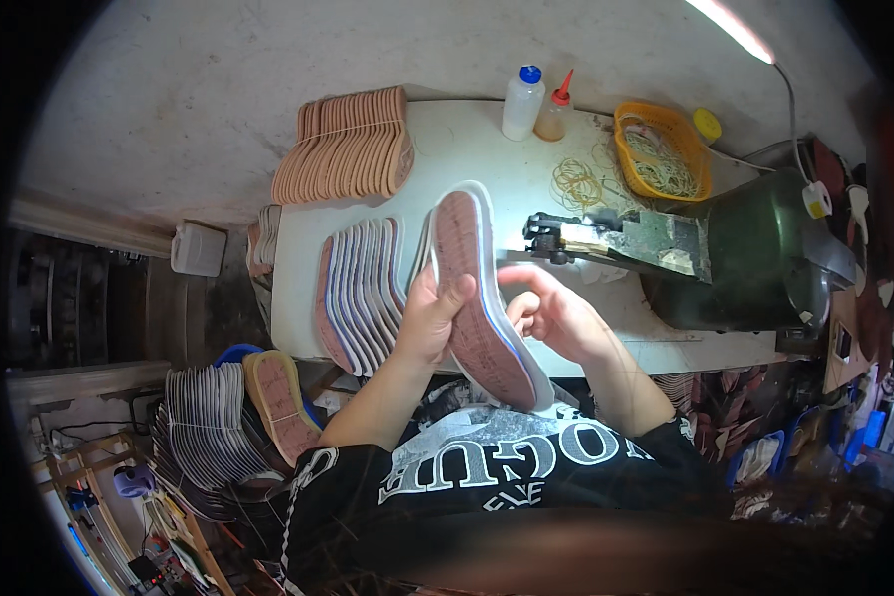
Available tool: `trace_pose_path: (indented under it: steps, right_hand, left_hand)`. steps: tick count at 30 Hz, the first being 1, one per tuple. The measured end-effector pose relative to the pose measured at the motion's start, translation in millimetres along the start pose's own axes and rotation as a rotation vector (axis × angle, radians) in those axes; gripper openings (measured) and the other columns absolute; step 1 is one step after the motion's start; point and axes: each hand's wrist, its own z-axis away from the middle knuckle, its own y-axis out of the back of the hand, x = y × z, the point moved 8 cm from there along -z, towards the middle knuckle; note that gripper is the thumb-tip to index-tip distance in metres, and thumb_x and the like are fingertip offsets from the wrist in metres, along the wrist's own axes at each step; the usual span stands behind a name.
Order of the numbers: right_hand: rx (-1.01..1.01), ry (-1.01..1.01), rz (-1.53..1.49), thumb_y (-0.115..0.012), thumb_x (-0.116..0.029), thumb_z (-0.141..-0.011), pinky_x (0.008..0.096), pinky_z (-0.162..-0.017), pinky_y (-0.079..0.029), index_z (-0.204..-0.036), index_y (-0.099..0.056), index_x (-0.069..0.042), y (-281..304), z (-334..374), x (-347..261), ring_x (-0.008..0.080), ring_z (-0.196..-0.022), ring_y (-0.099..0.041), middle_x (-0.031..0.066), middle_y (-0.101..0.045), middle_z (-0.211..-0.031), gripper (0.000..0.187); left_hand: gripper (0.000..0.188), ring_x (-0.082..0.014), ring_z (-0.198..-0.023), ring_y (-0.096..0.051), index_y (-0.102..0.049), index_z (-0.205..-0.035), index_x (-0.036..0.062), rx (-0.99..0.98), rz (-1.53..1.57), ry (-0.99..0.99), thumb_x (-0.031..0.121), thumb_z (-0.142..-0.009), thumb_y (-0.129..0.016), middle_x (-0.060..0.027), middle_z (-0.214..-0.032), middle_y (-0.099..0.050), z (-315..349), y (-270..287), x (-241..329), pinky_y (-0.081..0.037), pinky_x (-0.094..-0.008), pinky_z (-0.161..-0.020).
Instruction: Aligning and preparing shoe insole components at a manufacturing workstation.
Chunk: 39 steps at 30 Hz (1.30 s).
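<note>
A long shoe sole (472,323) with a brownish-pink face and a pale rim stands tilted in front of me over the table's near edge. My left hand (429,320) grips it at the middle of its left side, thumb across the face and the other fingers behind. Beside its right edge is my right hand (558,310), index finger stretched toward the rim and the other fingers loosely curled. Whether a fingertip touches the rim I cannot tell. A row of similar pale-edged soles (361,293) stands on edge to the left, partly behind my left forearm.
A dark green machine (750,253) reaches its narrow arm (636,243) over the white table (467,129) from the right. Behind are a tied stack of tan soles (348,146), two bottles (522,104) and a yellow basket (656,184) of rubber bands. More soles (209,422) lie lower left.
</note>
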Motion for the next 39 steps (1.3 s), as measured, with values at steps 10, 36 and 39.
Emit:
trace_pose_path:
  steps: [10, 36, 39]
  right_hand:
    - [0.098, -0.215, 0.612, -0.068, -0.022, -0.086, 0.0224, -0.058, -0.049, -0.087, -0.070, 0.000, 16.2, -0.3, -26.2, 0.0076, -0.064, -0.060, 0.0025, -0.066, -0.071, 0.022]
    - [0.411, 0.073, 0.638, -0.062, -0.015, -0.091, 0.0268, -0.084, -0.046, -0.114, -0.059, 0.003, 38.7, 61.0, -6.1, 0.0086, -0.092, -0.057, 0.0044, -0.065, -0.103, 0.029]
    - [0.493, 0.150, 0.565, -0.061, -0.013, -0.091, 0.0264, -0.085, -0.046, -0.114, -0.059, 0.003, 45.0, 65.0, -13.9, 0.0086, -0.092, -0.058, 0.0042, -0.065, -0.104, 0.027]
  left_hand:
    - [0.056, -0.0168, -0.099, -0.059, -0.047, -0.122, -0.0027, -0.093, -0.371, -0.177, 0.026, -0.082, -0.074, -0.0097, -0.111, -0.061, -8.9, -40.6, 10.4, -0.045, -0.0311, -0.090]
    - [0.043, -0.0183, -0.103, -0.054, -0.056, -0.109, -0.0017, -0.070, -0.581, -0.108, 0.020, -0.077, -0.074, -0.0104, -0.110, -0.058, -85.8, -59.7, 18.3, -0.042, -0.0323, -0.093]
    - [0.048, -0.0332, -0.108, -0.045, -0.064, -0.099, 0.0012, 0.073, -1.251, -0.414, 0.038, -0.069, -0.074, -0.0160, -0.108, -0.055, -106.4, -56.3, 16.1, -0.037, -0.0397, -0.097]
